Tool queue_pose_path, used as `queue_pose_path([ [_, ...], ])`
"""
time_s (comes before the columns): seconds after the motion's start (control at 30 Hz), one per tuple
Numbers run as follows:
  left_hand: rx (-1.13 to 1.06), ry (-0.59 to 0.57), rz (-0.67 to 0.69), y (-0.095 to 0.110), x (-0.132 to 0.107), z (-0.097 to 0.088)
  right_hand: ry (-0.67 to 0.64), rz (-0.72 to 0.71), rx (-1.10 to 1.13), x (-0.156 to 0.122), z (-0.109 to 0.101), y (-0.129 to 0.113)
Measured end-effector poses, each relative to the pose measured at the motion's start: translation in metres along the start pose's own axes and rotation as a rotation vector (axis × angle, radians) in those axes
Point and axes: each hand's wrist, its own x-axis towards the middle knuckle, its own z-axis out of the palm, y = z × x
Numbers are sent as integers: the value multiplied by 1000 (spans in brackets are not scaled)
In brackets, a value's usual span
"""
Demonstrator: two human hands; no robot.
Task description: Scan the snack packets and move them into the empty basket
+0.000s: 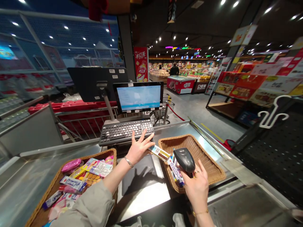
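My left hand (139, 149) is over the front right of a black keyboard (125, 130), its fingers spread towards the keys. A slim flat packet with a barcode (161, 152) sticks out from beneath its thumb side and appears held there. My right hand (197, 183) grips a black handheld barcode scanner (184, 159) above the right wicker basket (205, 157). The scanner's handle is hidden by the fingers. Inside that basket, several small packets (175, 171) lie at the left end, close to the scanner's head.
Another wicker basket (50, 179) at left holds several colourful packets. Behind the keyboard stands a lit monitor (139, 97), with a second screen (94, 84) seen from behind. A metal counter (146, 201) lies beneath. A white hook (272, 113) hangs at right.
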Motion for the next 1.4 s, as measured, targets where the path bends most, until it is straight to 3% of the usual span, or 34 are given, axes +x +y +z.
queue_pose_path([
  [0.43, -64, -12, 230, 36, 41, 31, 75, 68, -33, 2, -22, 31],
  [0.57, -59, 33, 202, 55, 52, 37, 91, 93, -11, 4, -25, 32],
  [0.7, -50, 18, 163, 56, 52, 33, 105, 114, 13, 7, -23, 28],
  [0.9, -64, -46, 83, 33, 25, 21, 34, 132, 47, 7, -9, 14],
  [1.2, -22, -82, -96, 7, -32, -12, -88, -13, 89, 0, 25, -13],
  [1.4, 31, -92, -199, -10, -75, -33, -240, -104, 131, -11, 53, -28],
])
